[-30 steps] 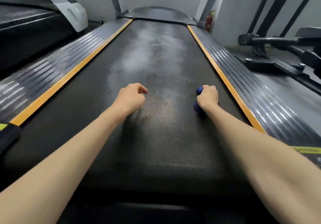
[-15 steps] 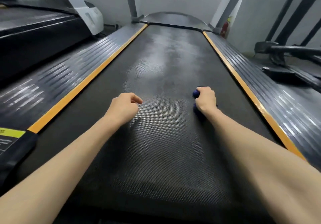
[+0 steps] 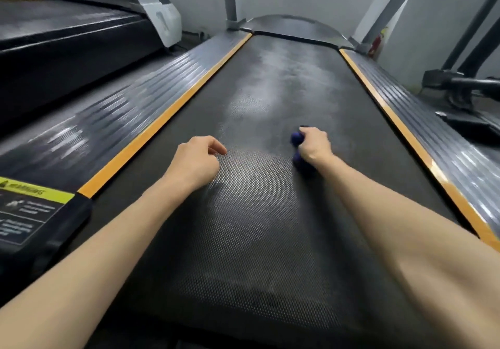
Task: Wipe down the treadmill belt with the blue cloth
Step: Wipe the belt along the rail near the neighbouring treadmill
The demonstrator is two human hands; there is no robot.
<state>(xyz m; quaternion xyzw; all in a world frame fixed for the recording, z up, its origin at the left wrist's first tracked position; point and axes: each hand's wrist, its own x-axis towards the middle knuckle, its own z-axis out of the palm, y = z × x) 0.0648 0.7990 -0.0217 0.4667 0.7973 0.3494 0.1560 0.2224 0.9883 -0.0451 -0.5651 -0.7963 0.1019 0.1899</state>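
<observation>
Right fingers (image 3: pixel 311 133) forward, round blue cloth (image 3: pixel 297 138)

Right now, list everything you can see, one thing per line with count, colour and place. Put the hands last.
belt: one, black, centre, running away from the camera
cloth: one, blue, bunched on the belt, right of centre
edge strips: two, orange, along each side of the belt
side rails: two, grey ribbed, outside the strips
label: one, yellow and black, near left corner
second treadmill: one, black, far left
posts: two, grey, at the belt's far end
fire extinguisher: one, red, by the far right post
gym machine: one, black, right edge
left hand: bare, fingers curled, holds nothing, over the belt
right hand: bare, grips the cloth
</observation>
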